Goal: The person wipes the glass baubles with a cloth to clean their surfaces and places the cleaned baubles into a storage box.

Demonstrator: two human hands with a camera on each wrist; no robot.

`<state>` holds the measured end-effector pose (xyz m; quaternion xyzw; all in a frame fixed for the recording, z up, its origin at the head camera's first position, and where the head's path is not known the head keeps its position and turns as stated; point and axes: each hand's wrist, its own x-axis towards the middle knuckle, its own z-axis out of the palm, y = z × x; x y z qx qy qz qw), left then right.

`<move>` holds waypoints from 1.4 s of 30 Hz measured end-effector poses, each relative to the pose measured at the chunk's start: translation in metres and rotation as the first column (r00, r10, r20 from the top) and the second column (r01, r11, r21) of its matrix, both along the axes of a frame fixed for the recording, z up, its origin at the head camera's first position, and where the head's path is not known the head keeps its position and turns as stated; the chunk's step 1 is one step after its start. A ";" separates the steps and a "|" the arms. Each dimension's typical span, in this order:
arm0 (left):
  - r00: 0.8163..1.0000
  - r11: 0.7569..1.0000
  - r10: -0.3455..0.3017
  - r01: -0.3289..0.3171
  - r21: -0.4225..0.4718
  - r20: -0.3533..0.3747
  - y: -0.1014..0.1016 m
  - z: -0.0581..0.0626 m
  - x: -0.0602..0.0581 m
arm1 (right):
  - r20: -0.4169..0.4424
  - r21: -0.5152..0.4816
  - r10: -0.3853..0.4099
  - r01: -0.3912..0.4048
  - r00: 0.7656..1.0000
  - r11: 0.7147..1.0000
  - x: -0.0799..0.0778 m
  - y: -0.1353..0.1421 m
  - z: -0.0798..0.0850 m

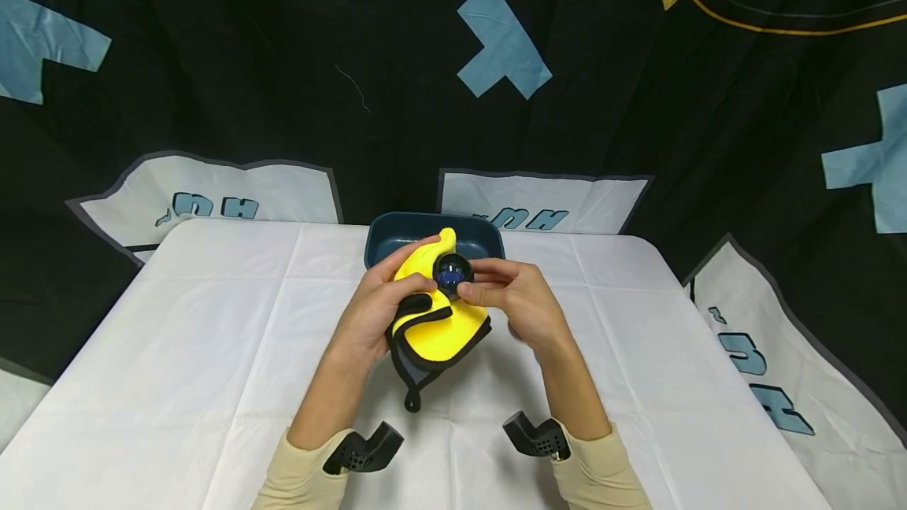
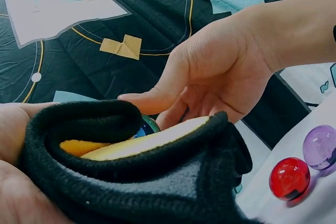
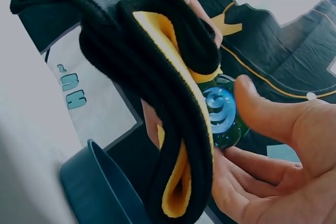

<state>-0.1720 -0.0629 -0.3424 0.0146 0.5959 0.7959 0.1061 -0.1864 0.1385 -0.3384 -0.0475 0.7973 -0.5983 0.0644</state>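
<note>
My left hand [image 1: 368, 305] grips a yellow cloth [image 1: 446, 333] with black edging and a grey back, folded over and bunched, one corner hanging toward me. Against its yellow side lies a dark, glossy glass ball [image 1: 452, 275]; in the right wrist view a blue swirl shows inside the ball [image 3: 220, 111]. My right hand [image 1: 527, 301] holds the ball from the right, thumb in front and fingers behind. The left thumb lies at the ball's left edge. Both hands are raised above the white table, in front of a dark teal basin.
The dark teal basin [image 1: 489, 236] stands at the table's far edge, partly hidden by the hands and cloth. A red ball [image 2: 290, 179] and a clear purple ball [image 2: 320, 148] lie side by side on the white table [image 1: 212, 352]. Behind hangs a black printed curtain [image 1: 397, 132].
</note>
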 end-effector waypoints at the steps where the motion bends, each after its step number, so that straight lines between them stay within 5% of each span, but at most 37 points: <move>1: 1.000 1.000 0.000 0.000 0.001 0.000 0.000 0.000 0.000 | 0.003 0.016 -0.006 0.006 1.000 1.000 0.000 0.000 0.000; 9: 1.000 1.000 -0.010 0.010 0.012 -0.011 0.001 -0.001 0.000 | 0.033 0.075 -0.015 0.013 0.999 0.997 0.000 0.000 0.000; 17: 1.000 1.000 0.000 0.000 0.030 -0.005 0.001 -0.001 0.000 | -0.031 -0.075 0.047 -0.050 0.998 0.996 0.002 -0.003 0.003; 28: 1.000 1.000 -0.001 0.001 0.014 0.001 0.000 0.000 -0.001 | 0.018 -0.018 0.071 -0.071 0.997 0.997 0.002 0.003 0.004; 42: 1.000 1.000 -0.022 0.022 0.012 -0.006 0.001 0.001 0.001 | 0.059 0.071 0.007 -0.011 0.998 0.997 -0.001 0.003 0.001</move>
